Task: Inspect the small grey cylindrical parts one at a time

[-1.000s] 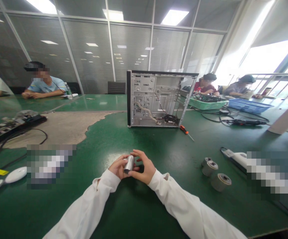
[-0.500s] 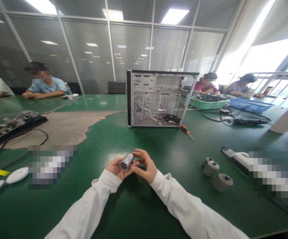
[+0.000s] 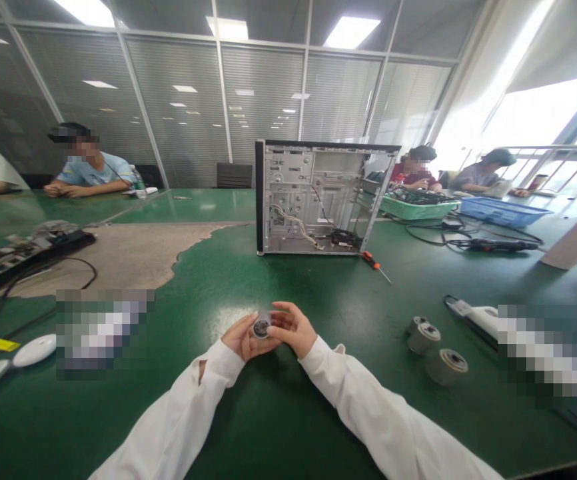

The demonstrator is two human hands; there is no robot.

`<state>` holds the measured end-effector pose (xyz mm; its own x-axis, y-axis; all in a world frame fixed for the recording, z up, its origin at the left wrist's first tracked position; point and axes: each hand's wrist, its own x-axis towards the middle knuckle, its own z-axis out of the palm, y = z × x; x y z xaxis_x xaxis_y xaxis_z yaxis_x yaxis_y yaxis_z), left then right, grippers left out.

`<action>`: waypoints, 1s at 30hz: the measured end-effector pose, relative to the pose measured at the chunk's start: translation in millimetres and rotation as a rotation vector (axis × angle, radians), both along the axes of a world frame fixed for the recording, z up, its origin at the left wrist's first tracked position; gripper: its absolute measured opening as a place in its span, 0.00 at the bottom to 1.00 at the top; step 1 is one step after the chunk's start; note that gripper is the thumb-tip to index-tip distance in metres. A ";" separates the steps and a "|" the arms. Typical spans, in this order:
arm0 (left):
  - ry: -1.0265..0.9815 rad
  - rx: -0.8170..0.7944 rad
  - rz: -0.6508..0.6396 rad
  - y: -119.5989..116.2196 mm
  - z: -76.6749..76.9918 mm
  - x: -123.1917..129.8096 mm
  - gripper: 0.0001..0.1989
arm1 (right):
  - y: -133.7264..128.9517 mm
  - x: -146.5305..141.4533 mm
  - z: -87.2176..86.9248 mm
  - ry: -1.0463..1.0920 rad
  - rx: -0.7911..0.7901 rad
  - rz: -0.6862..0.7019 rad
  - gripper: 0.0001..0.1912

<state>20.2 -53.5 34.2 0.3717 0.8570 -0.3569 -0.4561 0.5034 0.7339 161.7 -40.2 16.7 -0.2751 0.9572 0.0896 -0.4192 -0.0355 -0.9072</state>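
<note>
A short grey metal cylinder (image 3: 261, 325) is held between my two hands above the green table, its round end with a dark, detailed inside facing me. My left hand (image 3: 244, 339) grips it from the left and below. On the other side my right hand (image 3: 296, 329) has its thumb on the near end and its fingers curled behind. Off to the right stand several similar grey cylinders, among them a larger one (image 3: 447, 367) and a smaller one (image 3: 424, 338).
An open computer case (image 3: 318, 200) stands ahead, with an orange-handled screwdriver (image 3: 376, 267) by its corner. Green (image 3: 418, 208) and blue baskets (image 3: 503, 211) sit far right. A power strip (image 3: 33, 257) with cables lies left, and a white mouse (image 3: 34, 352) nearer. Several people sit across the table.
The cylinder has turned from lying slanted to having its end face toward me, and has shifted slightly right. My right thumb has moved onto its end.
</note>
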 end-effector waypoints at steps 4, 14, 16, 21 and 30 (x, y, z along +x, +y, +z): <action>0.052 0.068 -0.027 0.1 -0.3 -0.9 0.16 | 1.9 7.0 8.7 0.186 -0.216 0.110 0.23; 0.123 0.147 0.003 -0.1 -2.6 -0.2 0.12 | 8.7 14.9 11.2 0.302 -0.541 0.216 0.17; 0.126 0.141 0.007 0.1 -2.6 -0.2 0.12 | 9.0 15.0 10.3 0.288 -0.532 0.228 0.16; 0.151 0.104 -0.017 3.1 -4.2 -1.8 0.11 | 8.4 15.7 8.7 0.214 -0.470 0.248 0.14; 0.099 0.071 0.031 4.2 -5.4 -1.6 0.14 | 4.7 8.9 2.6 0.051 -0.034 0.153 0.23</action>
